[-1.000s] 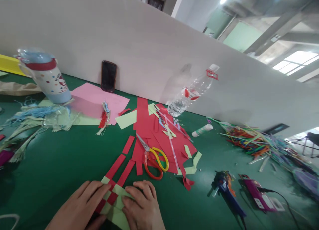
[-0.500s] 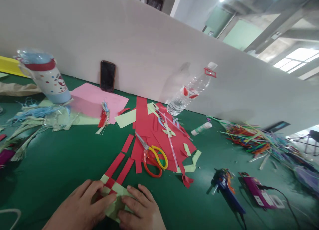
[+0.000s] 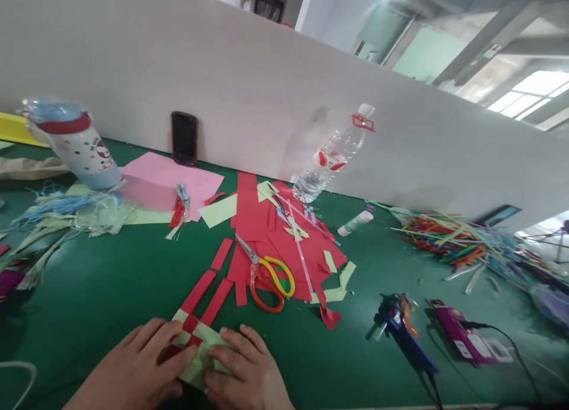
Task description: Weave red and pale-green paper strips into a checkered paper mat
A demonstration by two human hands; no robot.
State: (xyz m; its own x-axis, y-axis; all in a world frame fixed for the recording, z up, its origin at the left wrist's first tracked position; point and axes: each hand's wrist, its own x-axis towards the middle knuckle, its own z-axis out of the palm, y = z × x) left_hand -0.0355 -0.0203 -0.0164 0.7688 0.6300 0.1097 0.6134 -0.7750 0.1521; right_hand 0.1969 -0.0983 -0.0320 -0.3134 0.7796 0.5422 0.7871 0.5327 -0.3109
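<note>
Red and pale green paper strips (image 3: 212,352) are woven into a small checkered piece at the near edge of the table. Two red strip ends reach away from it up the table. My left hand (image 3: 136,359) has its fingers curled on the left side of the weave, the thumb along its face. My right hand (image 3: 246,368) bends its fingers over the green right side; its thumb is hidden. Beyond the hands, scissors (image 3: 262,272) with one yellow and one red handle lie slightly open on red paper (image 3: 284,250). A loose red strip (image 3: 221,254) lies left of them.
A plastic bottle (image 3: 331,155) and a phone (image 3: 184,138) stand near the wall, with a cup (image 3: 82,152) at left. A glue stick (image 3: 355,223), a glue gun (image 3: 406,333) with a cord, a magenta device (image 3: 462,333) and coloured sticks (image 3: 448,238) lie rightward. Tassels (image 3: 178,211) lie on pink paper (image 3: 146,185).
The view has shifted slightly, so most things sit a little further left. Both hands stay on the woven paper, and slightly more of its checkered face shows between them.
</note>
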